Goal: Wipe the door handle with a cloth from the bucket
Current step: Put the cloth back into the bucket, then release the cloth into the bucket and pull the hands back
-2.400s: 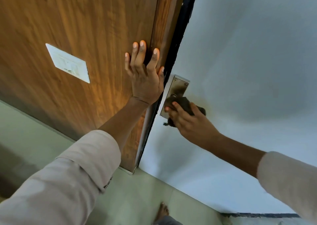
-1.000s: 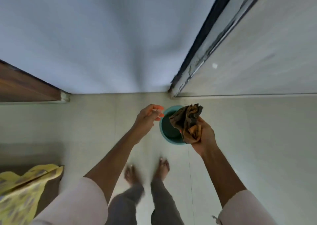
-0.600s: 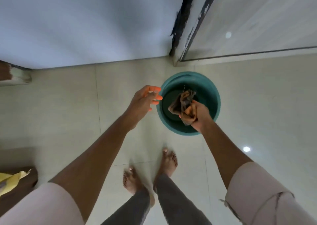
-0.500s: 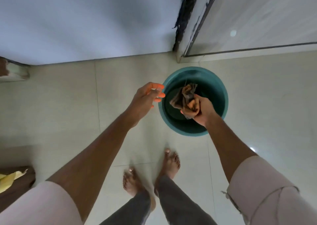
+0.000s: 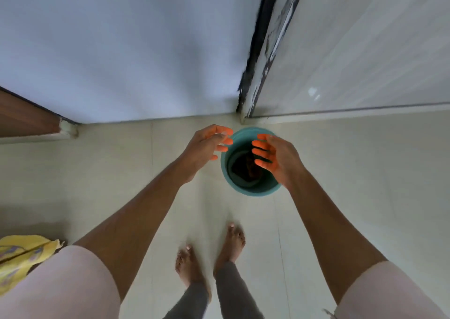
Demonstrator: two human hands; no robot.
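The cloth (image 5: 248, 167) lies dark and crumpled at the bottom of the teal bucket (image 5: 250, 190), which stands on the pale tiled floor (image 5: 102, 172) just in front of the corner where the blue-grey wall (image 5: 121, 46) meets the dark, chipped door frame (image 5: 258, 58); the bucket's far rim at 12 o'clock sits close to that frame's foot, while its near rim at 6 o'clock faces open tile; the right hand (image 5: 277, 158) hangs over the bucket's 3 o'clock side, fingers spread and empty, hiding part of the rim there; the left hand (image 5: 207, 148) hovers at the 9 o'clock rim, fingers loosely parted, holding nothing; a clear gap remains between the two hands above the bucket's mouth; bare feet (image 5: 211, 253) stand at 6 o'clock from the bucket, with free floor between toes and rim; the floor runs open toward 3 o'clock along the pale tiled wall (image 5: 365, 50), and toward 9 o'clock as far as the brown door's edge (image 5: 26, 121); a yellow patterned cloth (image 5: 22, 255) shows at 8 o'clock, well apart from everything else; half a second ago the right hand gripped the cloth bunched above the bucket; now the cloth is down inside and that hand has opened; the left hand has kept its place beside the rim; the handle itself is out of view.
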